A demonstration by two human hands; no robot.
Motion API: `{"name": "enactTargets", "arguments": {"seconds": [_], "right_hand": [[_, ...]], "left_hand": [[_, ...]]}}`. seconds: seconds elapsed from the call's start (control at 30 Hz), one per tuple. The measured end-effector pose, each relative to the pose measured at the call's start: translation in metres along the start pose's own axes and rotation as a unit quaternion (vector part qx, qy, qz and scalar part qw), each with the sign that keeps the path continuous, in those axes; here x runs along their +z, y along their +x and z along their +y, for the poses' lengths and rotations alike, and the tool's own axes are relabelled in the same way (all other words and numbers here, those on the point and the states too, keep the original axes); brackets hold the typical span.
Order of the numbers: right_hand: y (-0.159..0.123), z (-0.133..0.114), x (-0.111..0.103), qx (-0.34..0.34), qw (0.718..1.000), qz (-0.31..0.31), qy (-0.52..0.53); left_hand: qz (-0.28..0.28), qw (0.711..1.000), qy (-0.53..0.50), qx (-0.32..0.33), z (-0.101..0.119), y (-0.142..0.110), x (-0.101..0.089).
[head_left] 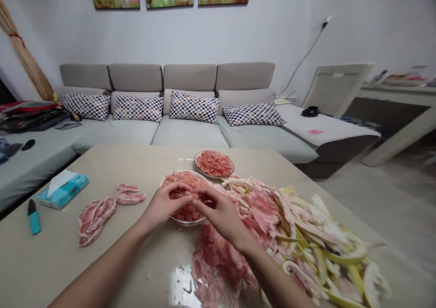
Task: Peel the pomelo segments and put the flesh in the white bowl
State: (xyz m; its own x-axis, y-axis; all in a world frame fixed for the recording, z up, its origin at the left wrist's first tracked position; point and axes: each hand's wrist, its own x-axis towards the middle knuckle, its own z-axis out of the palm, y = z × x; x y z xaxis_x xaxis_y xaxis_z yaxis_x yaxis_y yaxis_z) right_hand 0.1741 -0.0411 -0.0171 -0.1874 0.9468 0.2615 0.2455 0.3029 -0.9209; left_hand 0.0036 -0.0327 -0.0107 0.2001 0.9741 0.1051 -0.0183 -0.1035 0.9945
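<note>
My left hand point(170, 202) and my right hand point(220, 210) meet above a white bowl point(186, 223), fingertips pinched close together. A bit of pink pomelo pulp point(193, 196) shows between them, partly hidden by the fingers. Loose pomelo pulp fills the bowl beneath. Behind it, a dark-rimmed plate point(223, 176) carries a heap of redder pulp point(214, 162). Left of the bowl lie several pomelo segments point(97, 217), still in their pale membrane. Pink membrane skins point(218, 265) are spread under and beside my right forearm.
A large pile of yellow-green pomelo peel point(320, 249) covers the table's right side. On the left are a blue tissue pack point(64, 192) and a small knife with a teal handle point(33, 221). A grey sofa point(189, 131) with checkered cushions stands beyond the table point(136, 271).
</note>
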Motion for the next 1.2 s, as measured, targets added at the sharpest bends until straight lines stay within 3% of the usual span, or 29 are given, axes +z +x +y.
{"name": "enactTargets", "arguments": {"seconds": [0.17,0.33,0.47,0.6,0.8,0.97,1.1,1.2], "right_hand": [[0.001,0.000,-0.002,0.000,1.000,-0.007,0.005],[0.001,0.002,-0.006,0.038,0.995,-0.043,0.086],[0.000,0.007,-0.004,0.104,0.974,-0.057,0.192],[0.001,0.013,-0.005,0.146,0.950,-0.051,0.271],[0.005,0.014,-0.011,0.094,0.984,0.016,0.149],[0.004,0.012,-0.011,0.070,0.995,0.039,0.062],[0.003,0.009,-0.008,0.061,0.995,0.024,0.074],[0.002,0.003,-0.005,0.045,0.996,0.017,0.076]], "left_hand": [[-0.017,0.997,-0.065,-0.043,0.001,0.001,-0.003],[-0.047,0.983,-0.140,-0.106,-0.004,0.002,-0.010],[-0.052,0.972,-0.183,-0.140,-0.010,0.004,-0.015],[-0.027,0.973,-0.189,-0.131,-0.012,0.008,-0.019],[0.037,0.992,-0.105,-0.065,-0.017,0.019,-0.026],[0.078,0.995,-0.047,-0.026,-0.015,0.020,-0.026],[0.061,0.998,-0.018,-0.011,-0.005,0.011,-0.016],[0.002,1.000,-0.022,-0.009,0.001,0.003,-0.005]]}}
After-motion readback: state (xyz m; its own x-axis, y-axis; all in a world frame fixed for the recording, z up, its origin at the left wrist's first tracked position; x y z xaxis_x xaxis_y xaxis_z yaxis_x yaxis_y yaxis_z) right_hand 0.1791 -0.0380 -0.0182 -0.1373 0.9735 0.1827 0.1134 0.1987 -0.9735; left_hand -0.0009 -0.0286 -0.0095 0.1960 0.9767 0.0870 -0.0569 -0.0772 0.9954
